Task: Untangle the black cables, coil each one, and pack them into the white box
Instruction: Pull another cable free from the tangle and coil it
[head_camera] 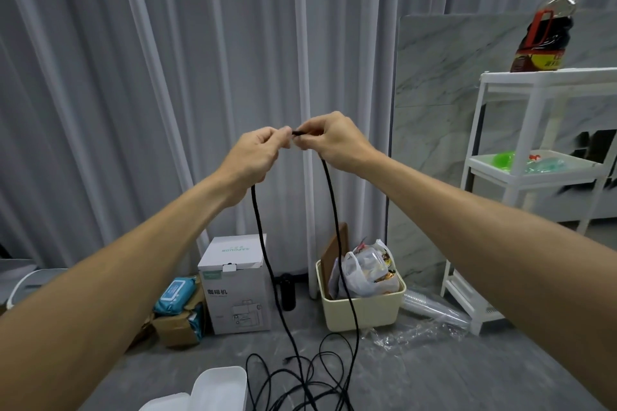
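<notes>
Both hands raised at chest height in front of the grey curtain [167, 77], nearly touching. Left hand [255, 157] pinching one end of the black cable [337, 243], right hand [329, 140] pinching the other end, short black plug tip showing between the fingertips. Two runs hanging straight down from the fists, then joining the loose tangle [307, 380] on the grey floor.

Handling, as a guess: light, limp, no spring to speak of (hangs plumb, no kinks held). Matte jacket, likely not slippery. Loops on the floor overlapping, so likely to snag if yanked. Best held near the plug ends as now, then fed hand over hand into a coil, with the slack left to drop free. Plug tips the only fragile bit.

Containers:
- white box [220, 387] at bottom edge, just left of the tangle, open top, no cable seen inside; lid or second white piece beside it, cut off by frame.
- cream bin [364, 310] behind, holding plastic bags, wrappers and a brown board.
- white carton [233, 284] with printed appliance, closed.
- small cardboard box [177, 324] with blue wipe packs on top.
</notes>
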`<state>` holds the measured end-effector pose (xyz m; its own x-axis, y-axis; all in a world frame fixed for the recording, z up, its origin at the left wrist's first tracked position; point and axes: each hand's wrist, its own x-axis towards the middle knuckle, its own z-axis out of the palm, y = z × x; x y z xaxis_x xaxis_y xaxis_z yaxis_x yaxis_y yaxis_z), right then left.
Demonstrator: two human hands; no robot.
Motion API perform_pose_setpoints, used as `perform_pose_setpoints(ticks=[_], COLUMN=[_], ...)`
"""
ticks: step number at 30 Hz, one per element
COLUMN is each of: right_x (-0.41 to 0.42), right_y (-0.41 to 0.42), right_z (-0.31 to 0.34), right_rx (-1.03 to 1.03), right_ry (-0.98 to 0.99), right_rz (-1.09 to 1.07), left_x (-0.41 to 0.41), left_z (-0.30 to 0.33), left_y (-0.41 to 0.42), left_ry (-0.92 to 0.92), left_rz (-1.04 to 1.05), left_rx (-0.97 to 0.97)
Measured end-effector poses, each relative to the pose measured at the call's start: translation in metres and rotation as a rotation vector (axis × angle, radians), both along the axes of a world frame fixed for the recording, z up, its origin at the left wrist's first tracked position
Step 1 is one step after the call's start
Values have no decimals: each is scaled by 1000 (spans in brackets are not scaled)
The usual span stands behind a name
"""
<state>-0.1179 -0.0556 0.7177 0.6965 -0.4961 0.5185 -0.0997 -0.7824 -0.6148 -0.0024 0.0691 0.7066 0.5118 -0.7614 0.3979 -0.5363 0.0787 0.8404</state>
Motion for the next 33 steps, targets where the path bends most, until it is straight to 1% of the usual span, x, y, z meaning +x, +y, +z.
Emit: perform_pose_setpoints(ticks=[3,5,6,8,9,10,11,14,16,17,19,21,22,24,26,28,31,33], right_x=[-8,-13,-13,-8,-5,-2,-1,-4,-11,-13,-14,-10,-7,-1,1,-1,-11,-15], right_y=[-8,-10,-9,-2,3,6,8,4,-1,-3,-4,-1,3,11,16,14,6,2], right_z=[-6,-9,-9,-5,-1,3,7,9,2,-1,-4,-3,0,6,9,7,-5,-15], right_rx=[83,114,104,52,26,13,15,52,117,172,264,294,275,164,83,126,294,375], right_ry=[16,13,3,-31,-52,-75,-92,-61,-36,-49,-89,-110,-103,-52,-8,-9,-58,-86], right_rz=[-31,-43,-49,-49,-40,-25,-6,52,73,83,100,122,130,135,158,191,224,228], left_x=[13,17,16,10,6,3,1,9,20,24,30,27,24,14,8,8,18,24], left_z=[-1,-4,-7,-10,-11,-11,-9,2,7,7,4,3,3,5,6,7,0,-9], left_y=[8,15,17,15,12,9,7,9,15,16,18,18,18,17,15,16,25,30], left_ry=[120,150,125,13,-31,-43,-22,124,203,208,157,89,52,-29,-84,-68,33,46], left_rz=[-2,-30,-29,10,25,29,31,89,133,150,158,117,89,46,32,30,41,25], left_rx=[-100,-49,14,143,168,147,85,-149,-220,-215,-131,-38,-3,58,78,49,8,43])
